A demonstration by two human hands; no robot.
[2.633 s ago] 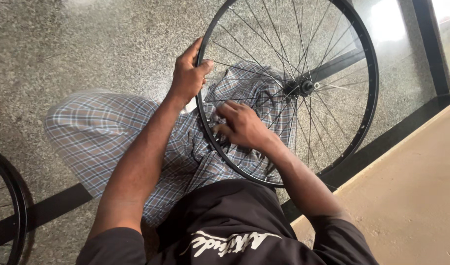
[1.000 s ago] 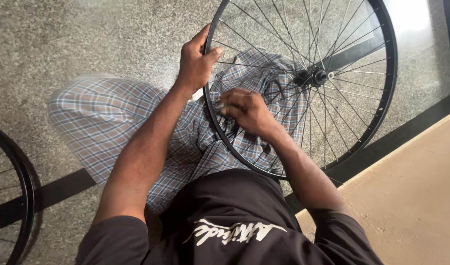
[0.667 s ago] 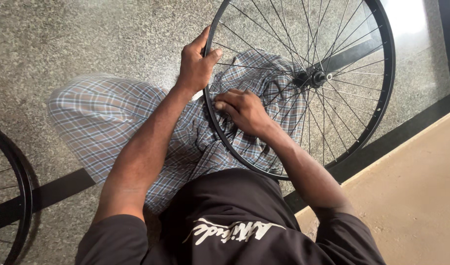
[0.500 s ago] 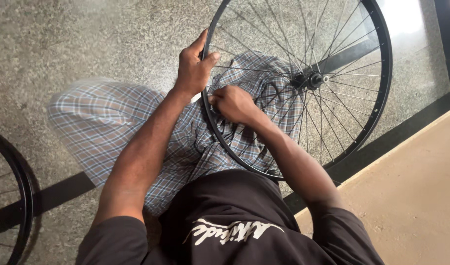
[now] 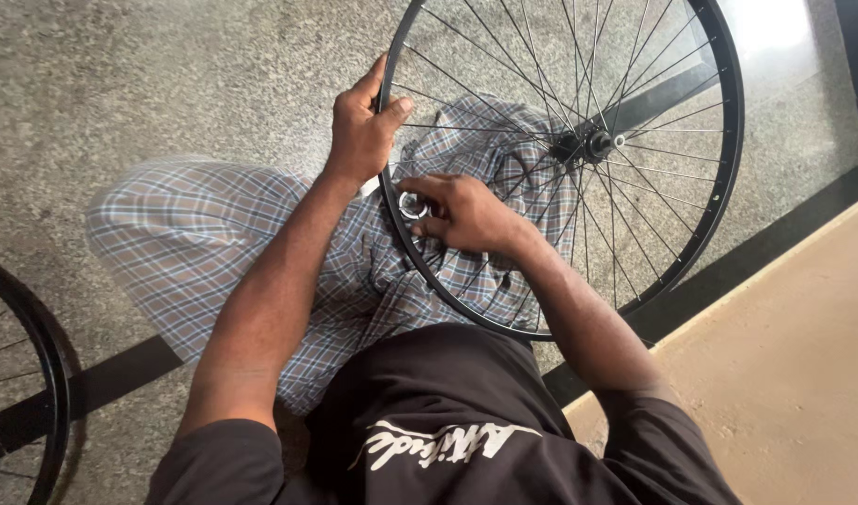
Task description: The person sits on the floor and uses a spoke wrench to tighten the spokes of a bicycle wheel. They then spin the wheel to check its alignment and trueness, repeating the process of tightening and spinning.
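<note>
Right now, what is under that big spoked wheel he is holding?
Through the spokes of the wheel show his checked-cloth lap, speckled floor and a dark floor strip. The rim and right hand cover small patches.

A black spoked bicycle wheel [image 5: 728, 140] stands tilted across the checked lap, hub [image 5: 586, 145] upper right; a small silver ring-shaped tool [image 5: 413, 205] sits at its rim.

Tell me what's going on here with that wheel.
A person sitting on a speckled stone floor has a black spoked bicycle wheel propped over their checked-cloth lap. The left hand grips the rim near its top. The right hand reaches through the spokes and pinches a small round silver metal tool against the rim's inner side. Another black wheel shows at the left edge.
</note>
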